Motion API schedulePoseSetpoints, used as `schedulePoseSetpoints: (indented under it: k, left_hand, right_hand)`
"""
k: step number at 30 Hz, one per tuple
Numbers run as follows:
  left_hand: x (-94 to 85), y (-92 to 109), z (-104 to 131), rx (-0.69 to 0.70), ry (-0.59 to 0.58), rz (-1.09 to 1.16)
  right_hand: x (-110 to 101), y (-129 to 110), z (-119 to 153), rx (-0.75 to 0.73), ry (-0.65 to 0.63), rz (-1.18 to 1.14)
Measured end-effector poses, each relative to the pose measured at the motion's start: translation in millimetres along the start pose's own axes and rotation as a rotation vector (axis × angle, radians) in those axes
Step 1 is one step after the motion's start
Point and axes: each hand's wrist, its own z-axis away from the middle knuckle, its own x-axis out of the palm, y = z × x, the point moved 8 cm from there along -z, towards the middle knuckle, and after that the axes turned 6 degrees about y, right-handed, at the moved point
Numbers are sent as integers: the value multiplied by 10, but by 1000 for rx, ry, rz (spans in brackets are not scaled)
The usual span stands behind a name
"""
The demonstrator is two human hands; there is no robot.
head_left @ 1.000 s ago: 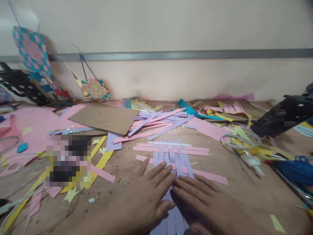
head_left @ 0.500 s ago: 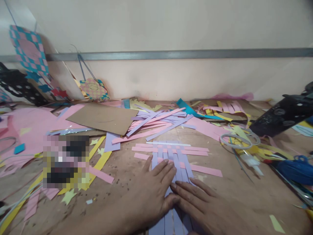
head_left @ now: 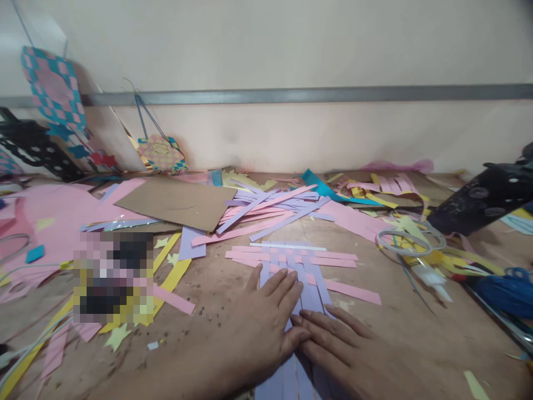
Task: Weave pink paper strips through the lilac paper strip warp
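Pale purple paper strips point(head_left: 295, 383) run lengthwise under both of my hands, with pink strips point(head_left: 339, 258) woven across their far part. A white edge point(head_left: 291, 246) crosses at the top of the weave. One loose pink strip point(head_left: 353, 290) lies slanted, its right end sticking out below the others. My left hand point(head_left: 270, 311) rests flat, fingers spread, fingertips at this slanted strip and the purple strips. My right hand point(head_left: 337, 344) lies palm down on the purple strips, fingers extended, its fingertips beside my left thumb. Neither hand grips anything.
A pile of loose purple and pink strips point(head_left: 266, 208) lies beyond the weave, beside a brown cardboard sheet point(head_left: 175, 201). Rightward are a glue bottle point(head_left: 431, 278), a coil of clear tubing point(head_left: 410, 242), blue cord point(head_left: 506, 294) and a black tumbler point(head_left: 481, 197). Yellow strips point(head_left: 177, 278) lie leftward.
The left end of the slanted pink strip has shifted up towards the woven strips, ahead of my left fingertips. Both hands stay nearly in place; the view has shifted slightly.
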Motion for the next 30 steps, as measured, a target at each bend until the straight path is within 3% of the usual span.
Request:
schedulePoseSetpoints:
  k: [14, 16, 21, 30]
  left_hand:
    - [46, -28, -15, -42, -13, 21]
    - [71, -34, -8, -54, -32, 49]
    - [106, -11, 1, -39, -45, 91]
    - [243, 178, 89, 152, -81, 243]
  right_hand:
    - [70, 75, 113, 45, -38, -120]
    - [43, 176, 170, 139, -57, -143]
    - [-9, 533, 341, 538, -121, -197]
    - [216, 593, 533, 630, -170, -199]
